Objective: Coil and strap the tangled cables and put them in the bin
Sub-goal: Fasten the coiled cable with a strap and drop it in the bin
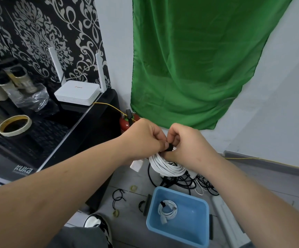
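The white cable coil [164, 167] hangs mid-frame, a black strap [169, 147] round its top — left hand [143, 136] and right hand [189, 144] both pinch the strap, fingers curled. At its six o'clock a blue bin [197, 228] holds a smaller coil [167, 209]; black cables [186, 181] lie tangled between.

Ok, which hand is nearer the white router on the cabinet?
Left. The left hand, pinching the strap on the white cable coil, is lower right of the router; the right hand, gripping the coil, is farther right.

A router [77, 93] and tape roll [11, 134] sit on the cabinet [64, 115], perhaps an extinguisher [124, 123] beside.
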### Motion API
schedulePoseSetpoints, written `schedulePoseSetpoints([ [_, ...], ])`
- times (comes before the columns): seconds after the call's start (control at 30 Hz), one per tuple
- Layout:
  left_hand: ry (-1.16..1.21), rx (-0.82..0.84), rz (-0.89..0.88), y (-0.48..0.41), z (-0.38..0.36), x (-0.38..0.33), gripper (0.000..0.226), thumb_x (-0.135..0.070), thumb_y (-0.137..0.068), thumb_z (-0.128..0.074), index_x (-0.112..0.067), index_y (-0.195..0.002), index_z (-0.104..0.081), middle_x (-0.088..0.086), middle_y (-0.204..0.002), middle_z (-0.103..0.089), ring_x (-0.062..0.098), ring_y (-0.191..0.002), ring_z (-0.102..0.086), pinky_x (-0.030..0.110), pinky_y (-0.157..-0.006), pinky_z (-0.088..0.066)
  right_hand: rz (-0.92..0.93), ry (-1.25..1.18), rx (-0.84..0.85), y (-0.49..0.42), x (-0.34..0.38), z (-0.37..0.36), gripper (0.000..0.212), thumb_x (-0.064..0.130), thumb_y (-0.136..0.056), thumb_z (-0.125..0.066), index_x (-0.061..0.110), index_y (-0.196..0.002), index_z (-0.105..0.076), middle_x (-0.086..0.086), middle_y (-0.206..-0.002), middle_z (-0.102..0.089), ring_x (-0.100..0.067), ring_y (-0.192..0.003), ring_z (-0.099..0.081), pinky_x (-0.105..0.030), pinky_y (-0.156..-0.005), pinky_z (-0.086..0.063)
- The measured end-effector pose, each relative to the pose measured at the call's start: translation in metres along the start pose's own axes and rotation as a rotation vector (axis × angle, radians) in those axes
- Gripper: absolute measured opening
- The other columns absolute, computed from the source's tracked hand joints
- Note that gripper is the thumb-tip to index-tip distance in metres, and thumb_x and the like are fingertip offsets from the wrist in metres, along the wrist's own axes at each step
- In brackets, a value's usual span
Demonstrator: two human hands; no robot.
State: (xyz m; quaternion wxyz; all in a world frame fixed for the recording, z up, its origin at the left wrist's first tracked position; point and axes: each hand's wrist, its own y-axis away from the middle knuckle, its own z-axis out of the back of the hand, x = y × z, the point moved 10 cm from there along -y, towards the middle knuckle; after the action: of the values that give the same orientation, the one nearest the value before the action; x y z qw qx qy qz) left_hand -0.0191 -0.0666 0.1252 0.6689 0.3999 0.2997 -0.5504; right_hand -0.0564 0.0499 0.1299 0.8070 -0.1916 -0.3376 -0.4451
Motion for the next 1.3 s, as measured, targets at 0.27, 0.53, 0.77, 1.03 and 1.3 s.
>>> schedulePoseSetpoints([
  [0.27, 0.036, -0.035, -0.084, 0.004, 0.003, -0.007, 0.007, -0.013, -0.088, -0.077, -0.019, -0.088, -0.080, -0.001, -0.083, -0.078, 0.021, -0.085, -0.075, 0.041, -0.086, -0.061, -0.159, -0.062, -0.015, 0.001, -0.020, 0.004, 0.046, 0.020, -0.070, -0.085, 0.024, -0.108, -0.059, 0.006, -0.072, -0.063, 0.000, -0.047, -0.051, -0.017, -0.047, -0.042],
  [0.53, 0.057, -0.045, -0.113, 0.005, 0.002, -0.006, 0.008, -0.015, -0.090, -0.076, -0.023, -0.089, -0.079, -0.006, -0.085, -0.078, 0.018, -0.088, -0.073, 0.041, -0.091, -0.058, -0.244, -0.341, -0.015, -0.001, -0.035, -0.009, 0.060, 0.010, -0.067, -0.085, 0.025, -0.121, -0.064, -0.009, -0.086, -0.065, -0.012, -0.068, -0.060, -0.031, -0.067, -0.050],
  [0.77, 0.059, -0.074, -0.136, 0.002, 0.002, 0.000, 0.007, -0.015, -0.087, -0.078, -0.022, -0.088, -0.078, -0.003, -0.086, -0.078, 0.022, -0.088, -0.074, 0.048, -0.089, -0.058, -0.320, -0.507, 0.018, 0.003, -0.039, -0.008, 0.061, -0.010, -0.057, -0.089, 0.012, -0.112, -0.074, -0.022, -0.100, -0.075, -0.023, -0.079, -0.072, -0.042, -0.082, -0.062],
  [1.03, 0.090, -0.093, -0.095, -0.002, 0.002, 0.007, 0.006, -0.017, -0.088, -0.078, -0.022, -0.084, -0.078, 0.000, -0.077, -0.077, 0.016, -0.068, -0.068, 0.033, -0.065, -0.057, -0.283, -0.374, -0.046, 0.003, -0.034, 0.009, 0.037, 0.001, -0.062, -0.093, 0.015, -0.094, -0.079, -0.005, -0.085, -0.078, -0.022, -0.081, -0.076, -0.033, -0.081, -0.061],
  [1.3, 0.147, -0.028, -0.036, -0.005, -0.015, 0.006, 0.003, -0.013, -0.092, -0.073, -0.011, -0.090, -0.075, 0.009, -0.083, -0.078, 0.040, -0.079, -0.070, 0.045, -0.072, -0.059, -0.216, -0.160, -0.084, 0.004, -0.036, 0.016, 0.018, 0.015, -0.069, -0.092, 0.018, -0.081, -0.079, -0.001, -0.074, -0.076, -0.011, -0.065, -0.065, -0.020, -0.060, -0.049],
])
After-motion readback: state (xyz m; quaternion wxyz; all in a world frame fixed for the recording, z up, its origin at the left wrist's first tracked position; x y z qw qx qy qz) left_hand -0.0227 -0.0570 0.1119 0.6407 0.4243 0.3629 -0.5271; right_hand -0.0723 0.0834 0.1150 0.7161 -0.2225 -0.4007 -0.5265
